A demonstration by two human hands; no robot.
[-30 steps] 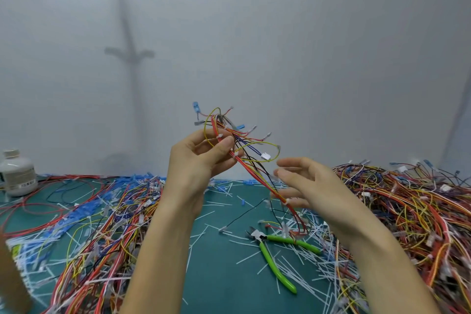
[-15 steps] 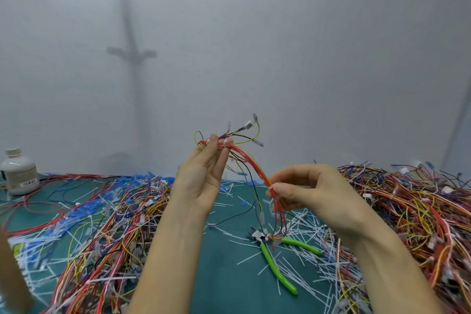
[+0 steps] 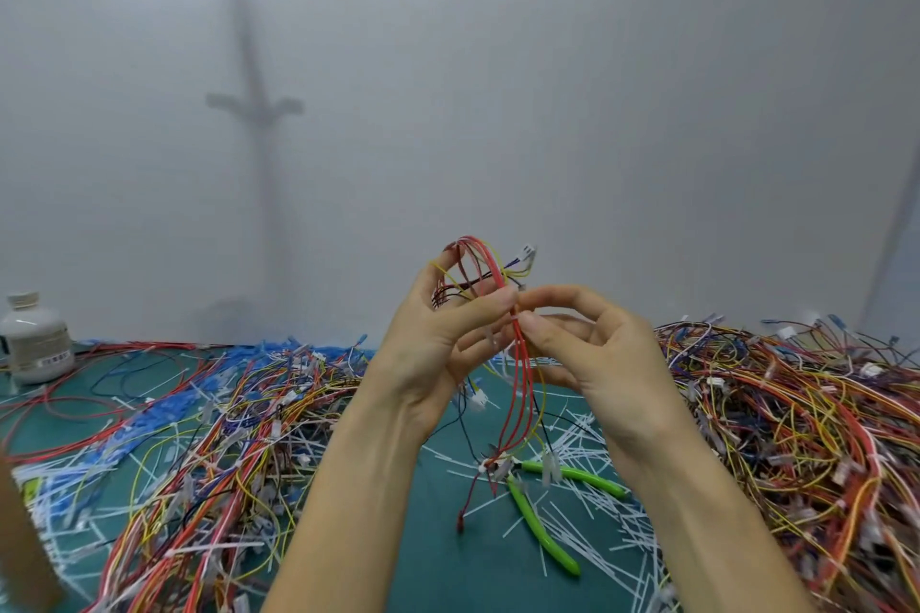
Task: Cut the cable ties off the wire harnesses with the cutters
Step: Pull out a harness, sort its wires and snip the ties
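Our left hand (image 3: 438, 353) and right hand (image 3: 602, 353) pinch the vertically hanging wire harness (image 3: 521, 388) at frame centre; the cutters (image 3: 540, 533) lie on the desk (image 3: 448, 577) below, nearer the right hand.

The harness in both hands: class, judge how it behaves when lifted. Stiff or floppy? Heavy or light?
Probably floppy: below the left hand and right hand the harness hangs limp. Likely light: mere pinches hold it. May snag: its ends dangle by the cutters.
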